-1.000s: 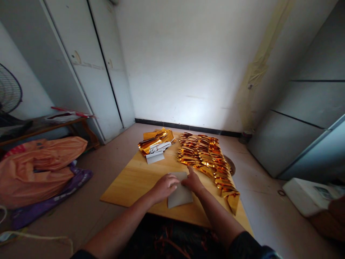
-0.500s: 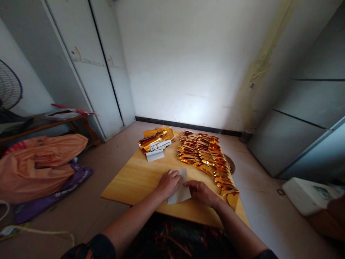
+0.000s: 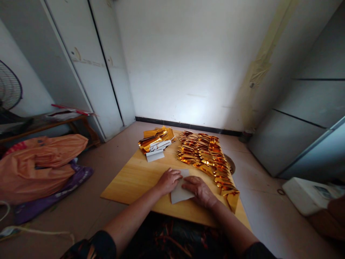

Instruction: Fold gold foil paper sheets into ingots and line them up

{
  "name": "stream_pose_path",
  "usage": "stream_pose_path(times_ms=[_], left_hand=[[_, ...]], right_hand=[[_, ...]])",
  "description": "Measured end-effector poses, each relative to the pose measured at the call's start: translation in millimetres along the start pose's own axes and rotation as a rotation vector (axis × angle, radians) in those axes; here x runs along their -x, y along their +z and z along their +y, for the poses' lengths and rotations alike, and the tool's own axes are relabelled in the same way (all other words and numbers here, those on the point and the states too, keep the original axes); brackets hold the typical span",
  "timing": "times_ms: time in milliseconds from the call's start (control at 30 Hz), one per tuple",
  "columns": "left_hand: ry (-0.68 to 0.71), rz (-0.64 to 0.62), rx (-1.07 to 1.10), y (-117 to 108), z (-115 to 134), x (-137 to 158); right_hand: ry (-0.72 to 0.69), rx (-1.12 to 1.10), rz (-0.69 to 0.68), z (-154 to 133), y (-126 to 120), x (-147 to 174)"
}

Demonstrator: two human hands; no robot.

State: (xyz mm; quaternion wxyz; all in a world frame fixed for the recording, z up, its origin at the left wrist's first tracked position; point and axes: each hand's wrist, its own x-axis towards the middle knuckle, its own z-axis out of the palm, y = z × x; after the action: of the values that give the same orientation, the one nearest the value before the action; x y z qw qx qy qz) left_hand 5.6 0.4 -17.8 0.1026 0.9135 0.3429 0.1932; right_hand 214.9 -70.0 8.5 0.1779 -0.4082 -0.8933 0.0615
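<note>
A pale grey sheet of paper (image 3: 180, 195) lies at a slant on the wooden board near its front edge. My left hand (image 3: 169, 181) is at the sheet's upper left side, its fingers bent and closed on the edge. Across the right part of the paper rests my right hand (image 3: 199, 189), fingers stretched out and lying on the surface. Rows of folded gold foil pieces (image 3: 201, 153) overlap just beyond my right hand. Farther back on the left sits a loose pile of gold foil sheets (image 3: 159, 136), with white-backed sheets (image 3: 155, 155) at its front.
The wooden board (image 3: 129, 180) stands before a white wall. Orange (image 3: 40, 165) and purple bags (image 3: 54, 196) lie on the floor at left, below a bench with a fan (image 3: 9, 86). A grey cabinet (image 3: 299, 126) and a white box (image 3: 304, 196) are at right.
My right hand has gone from bent fingers at the paper's edge to stretched fingers lying over it. The sheet has shifted slightly right.
</note>
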Motion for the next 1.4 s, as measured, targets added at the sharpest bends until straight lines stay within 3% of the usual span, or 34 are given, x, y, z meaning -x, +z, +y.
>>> stream_pose_path(times_ms=[133,233,467,600,700,933,1167,1400], left_hand=[[0.019,0.029,0.019,1,-2,3],[0.035,0.030,0.046,0,-5,6],[-0.045,0.096,0.319,-2,-19,11],[-0.154,0.147,0.373,-8,-20,8],[-0.233,0.197,0.367,-10,-19,4],[-0.391,0.335,0.394,-7,-16,-1],[-0.350,0.326,0.299,7,-13,1],[-0.389,0.311,0.271,12,-12,0]], right_hand=[[-0.073,-0.193,0.090,10,11,3],[-0.028,-0.307,0.143,12,13,7],[0.344,-0.393,0.141,3,9,-14],[0.581,-0.206,0.172,-1,12,-37],[0.695,-0.009,0.121,-4,16,-50],[0.711,0.260,0.017,0,30,-60],[0.699,0.253,0.046,-1,30,-59],[0.793,0.148,0.058,1,27,-61]])
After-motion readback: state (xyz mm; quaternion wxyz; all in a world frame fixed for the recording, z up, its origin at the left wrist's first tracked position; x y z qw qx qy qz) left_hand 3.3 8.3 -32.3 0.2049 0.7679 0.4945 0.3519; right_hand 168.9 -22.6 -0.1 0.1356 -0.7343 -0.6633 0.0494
